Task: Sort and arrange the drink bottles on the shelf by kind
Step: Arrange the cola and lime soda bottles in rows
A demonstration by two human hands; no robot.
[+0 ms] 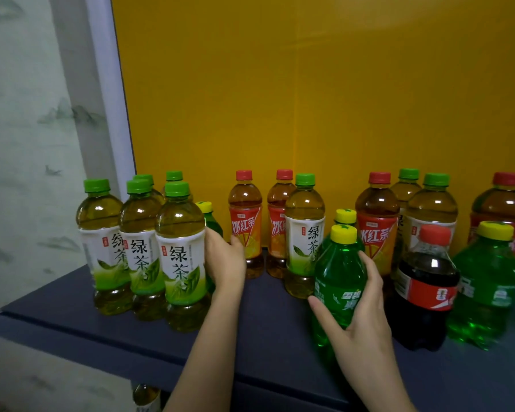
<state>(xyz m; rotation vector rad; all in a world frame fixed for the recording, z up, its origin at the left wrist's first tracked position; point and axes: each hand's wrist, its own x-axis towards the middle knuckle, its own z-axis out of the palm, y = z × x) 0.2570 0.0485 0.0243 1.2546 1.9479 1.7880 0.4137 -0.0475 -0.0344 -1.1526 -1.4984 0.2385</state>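
Several green tea bottles (180, 257) stand clustered at the shelf's left. My left hand (225, 260) grips a small green soda bottle (212, 223) with a yellow cap, tucked behind that cluster. My right hand (360, 316) holds another green soda bottle (338, 281) from the right side at the shelf's front. Red iced tea bottles (245, 224) stand at the back, with one more green tea bottle (304, 233) in front of them. A cola bottle (425, 286) and a further green soda bottle (485, 283) stand to the right.
The dark blue shelf (72, 319) has a yellow back panel (309, 99) and a white post (101, 84) at the left. More iced tea and green tea bottles (431, 209) crowd the back right. A bottle (146, 396) shows on the level below.
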